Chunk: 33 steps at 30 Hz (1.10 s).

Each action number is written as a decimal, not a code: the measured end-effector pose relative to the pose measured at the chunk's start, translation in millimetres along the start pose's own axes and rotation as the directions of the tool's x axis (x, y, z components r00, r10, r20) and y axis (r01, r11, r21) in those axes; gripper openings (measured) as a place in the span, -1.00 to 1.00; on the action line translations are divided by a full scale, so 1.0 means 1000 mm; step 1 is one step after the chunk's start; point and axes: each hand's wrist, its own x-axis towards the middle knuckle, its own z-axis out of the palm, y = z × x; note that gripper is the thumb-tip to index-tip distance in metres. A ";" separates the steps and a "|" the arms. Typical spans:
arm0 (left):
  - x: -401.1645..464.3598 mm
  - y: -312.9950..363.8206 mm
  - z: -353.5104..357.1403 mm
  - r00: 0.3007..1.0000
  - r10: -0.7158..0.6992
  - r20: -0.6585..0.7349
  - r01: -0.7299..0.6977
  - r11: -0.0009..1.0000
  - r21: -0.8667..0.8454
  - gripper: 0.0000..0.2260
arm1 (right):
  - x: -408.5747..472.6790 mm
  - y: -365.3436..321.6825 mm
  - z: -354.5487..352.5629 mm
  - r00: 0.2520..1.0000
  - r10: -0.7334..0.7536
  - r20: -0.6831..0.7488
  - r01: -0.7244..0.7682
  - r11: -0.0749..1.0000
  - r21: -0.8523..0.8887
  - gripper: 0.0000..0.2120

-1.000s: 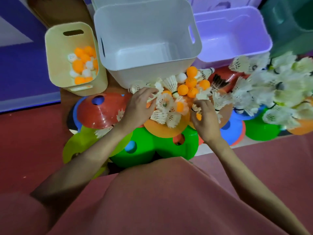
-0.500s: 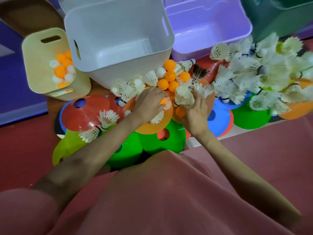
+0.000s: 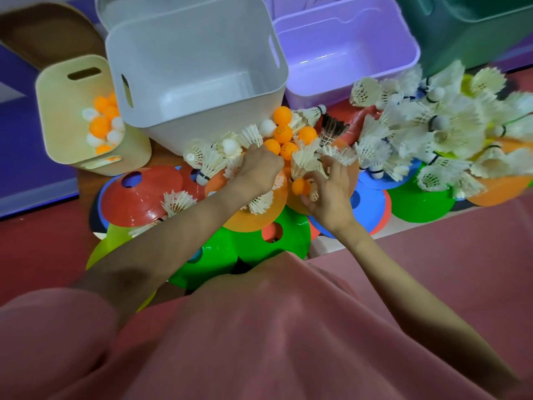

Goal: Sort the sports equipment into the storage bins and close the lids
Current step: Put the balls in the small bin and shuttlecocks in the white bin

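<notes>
Orange and white ping-pong balls (image 3: 282, 133) lie mixed with white shuttlecocks (image 3: 213, 161) on flat cone discs, in front of an empty white bin (image 3: 187, 53). My left hand (image 3: 256, 173) is curled over this heap with its fingertips at the orange balls; what it grips is hidden. My right hand (image 3: 330, 192) pinches an orange ball (image 3: 300, 186) beside a shuttlecock (image 3: 305, 160). At the left stands a beige bin (image 3: 57, 111) holding orange and white balls (image 3: 102, 125). An empty purple bin (image 3: 346, 47) is at the back right.
A large pile of shuttlecocks (image 3: 432, 134) covers the discs at the right. Red (image 3: 141, 197), orange (image 3: 253, 219), green (image 3: 277, 246), blue (image 3: 370, 197) and yellow-green (image 3: 105, 251) discs overlap on the floor. A dark green bin (image 3: 467, 27) stands far right. My pink garment fills the foreground.
The view has shifted sideways. My left hand has reached forward from the shuttlecocks to the cluster of orange balls. My right hand has stayed at the heap with an orange ball at its fingers.
</notes>
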 end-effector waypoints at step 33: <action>-0.168 -0.287 0.071 0.421 -0.845 -0.329 0.251 0.457 -0.853 -0.68 | 0.149 -0.308 0.089 0.792 -0.610 0.037 0.586 0.776 0.234 -0.65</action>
